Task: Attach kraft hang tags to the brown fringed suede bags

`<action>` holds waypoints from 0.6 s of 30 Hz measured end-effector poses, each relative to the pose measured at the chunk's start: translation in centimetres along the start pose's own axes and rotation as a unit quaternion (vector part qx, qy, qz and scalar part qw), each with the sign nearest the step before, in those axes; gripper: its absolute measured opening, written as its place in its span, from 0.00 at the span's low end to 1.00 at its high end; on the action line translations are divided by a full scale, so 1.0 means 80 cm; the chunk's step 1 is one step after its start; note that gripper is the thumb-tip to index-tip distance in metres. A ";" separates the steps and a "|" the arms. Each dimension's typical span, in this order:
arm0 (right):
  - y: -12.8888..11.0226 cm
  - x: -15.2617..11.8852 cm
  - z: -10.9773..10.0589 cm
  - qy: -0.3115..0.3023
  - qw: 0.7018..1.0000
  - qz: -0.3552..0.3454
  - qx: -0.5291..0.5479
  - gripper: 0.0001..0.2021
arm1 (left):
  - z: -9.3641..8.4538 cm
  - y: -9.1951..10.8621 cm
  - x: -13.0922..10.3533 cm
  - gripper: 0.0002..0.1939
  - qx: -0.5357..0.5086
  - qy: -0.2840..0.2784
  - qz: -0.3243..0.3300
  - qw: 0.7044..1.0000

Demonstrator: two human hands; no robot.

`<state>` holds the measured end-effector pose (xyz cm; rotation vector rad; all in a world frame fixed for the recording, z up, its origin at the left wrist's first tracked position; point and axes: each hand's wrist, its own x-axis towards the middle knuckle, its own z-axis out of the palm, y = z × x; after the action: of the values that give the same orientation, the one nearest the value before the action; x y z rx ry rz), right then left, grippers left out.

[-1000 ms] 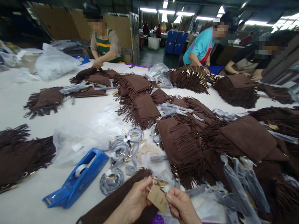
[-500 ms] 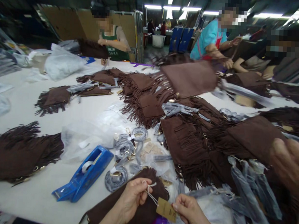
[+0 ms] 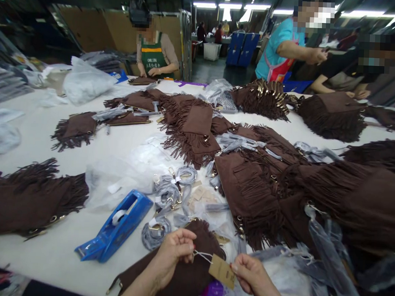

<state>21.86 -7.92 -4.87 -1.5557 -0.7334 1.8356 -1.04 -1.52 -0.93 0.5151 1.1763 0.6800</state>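
My left hand pinches the white string of a hang tag close to its looped end. The tan cardboard hang tag is stretched out to the right, and my right hand grips its right edge between thumb and fingers. Both hands are over a dark brown suede bag, which lies flat at the table's front edge. A gold zipper pull shows at the bag's lower left corner. Whether the string is fastened to the bag cannot be made out.
A blue tape dispenser stands left of my hands. Coiled, wrapped straps lie beyond the bag. Fringed brown bags are piled to the right and another lies left. Co-workers stand across the white table.
My left hand has shifted slightly and the string is pulled straighter. A brown bag in motion across the table has landed on the pile. The hand at the right edge is gone.
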 end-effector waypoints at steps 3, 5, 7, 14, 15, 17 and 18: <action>0.005 0.003 0.000 0.027 1.000 0.001 0.008 0.27 | -0.004 0.000 0.009 0.17 0.031 0.034 -0.018 0.999; 0.009 0.007 0.000 0.042 0.999 -0.007 0.000 0.27 | -0.008 -0.001 0.012 0.17 0.083 0.050 -0.005 0.995; 0.013 0.012 0.002 0.053 0.998 -0.016 -0.010 0.26 | -0.012 -0.004 0.011 0.18 0.147 0.067 0.047 0.986; 0.027 0.022 0.012 0.060 0.997 -0.024 -0.040 0.26 | -0.004 -0.054 -0.003 0.05 0.606 0.119 0.150 0.772; 0.028 0.022 0.013 0.059 0.997 -0.024 -0.047 0.27 | 0.001 -0.062 0.000 0.04 0.649 0.107 0.133 0.741; 0.030 0.022 0.012 0.059 0.996 -0.024 -0.067 0.27 | 0.007 -0.072 0.009 0.09 0.704 0.089 0.120 0.695; 0.030 0.022 0.009 0.060 0.995 -0.025 -0.078 0.27 | 0.008 -0.073 0.013 0.12 0.716 0.081 0.118 0.684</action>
<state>20.69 -8.19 -7.68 -1.7142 -0.8694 1.6663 1.03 -4.87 -5.39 1.9867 1.6843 -0.1758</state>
